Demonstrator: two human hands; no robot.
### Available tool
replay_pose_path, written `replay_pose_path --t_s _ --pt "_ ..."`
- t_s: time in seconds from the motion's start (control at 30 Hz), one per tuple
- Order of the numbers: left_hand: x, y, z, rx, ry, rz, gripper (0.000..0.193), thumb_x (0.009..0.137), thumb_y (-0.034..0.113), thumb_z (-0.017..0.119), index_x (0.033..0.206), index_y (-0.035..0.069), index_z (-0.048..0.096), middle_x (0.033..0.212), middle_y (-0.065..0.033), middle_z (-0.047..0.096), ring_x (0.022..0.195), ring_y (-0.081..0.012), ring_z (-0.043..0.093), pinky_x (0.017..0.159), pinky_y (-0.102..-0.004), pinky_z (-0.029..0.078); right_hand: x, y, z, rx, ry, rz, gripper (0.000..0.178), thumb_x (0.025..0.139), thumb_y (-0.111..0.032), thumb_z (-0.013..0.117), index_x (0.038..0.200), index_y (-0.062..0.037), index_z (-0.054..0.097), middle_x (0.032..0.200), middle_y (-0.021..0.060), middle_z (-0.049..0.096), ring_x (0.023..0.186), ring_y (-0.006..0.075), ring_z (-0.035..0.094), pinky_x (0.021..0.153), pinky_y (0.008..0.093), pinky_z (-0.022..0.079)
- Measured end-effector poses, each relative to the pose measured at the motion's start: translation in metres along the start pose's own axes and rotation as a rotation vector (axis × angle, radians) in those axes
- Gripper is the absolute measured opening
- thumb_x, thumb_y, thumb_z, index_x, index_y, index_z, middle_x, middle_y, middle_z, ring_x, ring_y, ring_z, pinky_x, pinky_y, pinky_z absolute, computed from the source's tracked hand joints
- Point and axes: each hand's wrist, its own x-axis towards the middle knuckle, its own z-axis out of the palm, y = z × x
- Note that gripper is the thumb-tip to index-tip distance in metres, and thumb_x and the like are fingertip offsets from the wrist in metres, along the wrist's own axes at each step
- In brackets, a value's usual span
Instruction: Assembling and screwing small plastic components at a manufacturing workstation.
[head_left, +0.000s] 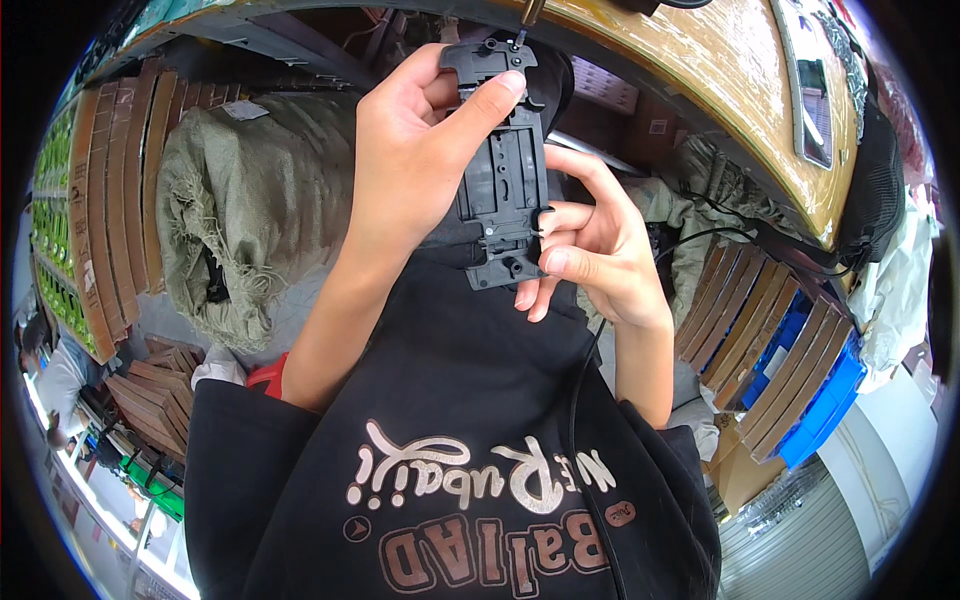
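Observation:
A long black plastic housing part (503,165) with ribs, slots and screw posts is held up between my two hands. My left hand (410,160) is closed around its upper end, the thumb pressed flat near the top. Lower down, my right hand (605,245) grips the right edge, thumb and fingers bent against it. A thin driver bit (521,38) comes down from the upper edge of the picture to the part's top corner, by a screw post. Whether the tip touches a screw is too small to tell.
A wooden workbench (720,60) with a worn edge spans the upper right, a phone-like device (815,100) on it. A woven sack (260,200) and cardboard stacks (120,190) stand at left. Blue bins (825,400) with cardboard are at right. A black cable (578,400) hangs before me.

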Motion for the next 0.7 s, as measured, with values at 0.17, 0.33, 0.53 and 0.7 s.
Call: replay_pose_path --t_s 0.17,0.33,0.53,0.7 --pt "0.0008 -0.0003 -0.0006 0.008 -0.009 -0.001 0.017 0.075 0.008 0.062 0.088 -0.001 0.055 0.076 -0.0041 0.058 0.065 -0.0049 0.052 0.057 -0.0179 0.044 -0.0001 0.0008 -0.0006 0.013 -0.011 -0.013 0.057 0.073 0.007 0.056 0.122 0.0010 0.027 0.074 0.0126 0.055 0.060 0.0239 0.061 0.047 0.0294 0.052" --pt "0.0002 0.0032 -0.0004 0.033 -0.009 -0.012 0.018 0.075 0.009 0.063 0.088 -0.001 0.054 0.075 -0.0038 0.058 0.065 -0.0049 0.053 0.057 -0.0176 0.044 -0.0002 0.0000 -0.0019 0.027 -0.018 0.002 0.058 0.073 0.007 0.056 0.123 0.0006 0.026 0.075 0.0122 0.056 0.060 0.0245 0.061 0.047 0.0299 0.053" --pt "-0.0033 0.0073 -0.0023 0.107 -0.100 -0.009 0.028 0.072 0.011 0.066 0.093 0.000 0.051 0.081 -0.0045 0.058 0.070 -0.0060 0.053 0.059 -0.0188 0.044 0.0002 0.0015 -0.0044 0.130 -0.027 0.036 0.060 0.072 0.007 0.055 0.123 0.0000 0.025 0.075 0.0110 0.056 0.058 0.0258 0.061 0.045 0.0316 0.052" --pt "-0.0065 0.0061 -0.0054 0.193 -0.192 0.088 0.033 0.071 0.005 0.065 0.097 0.000 0.046 0.086 -0.0051 0.054 0.075 -0.0077 0.052 0.064 -0.0209 0.044 0.0009 0.0024 -0.0040 0.176 -0.056 0.024 0.060 0.072 0.007 0.055 0.123 0.0002 0.025 0.076 0.0106 0.056 0.057 0.0267 0.060 0.043 0.0326 0.052"
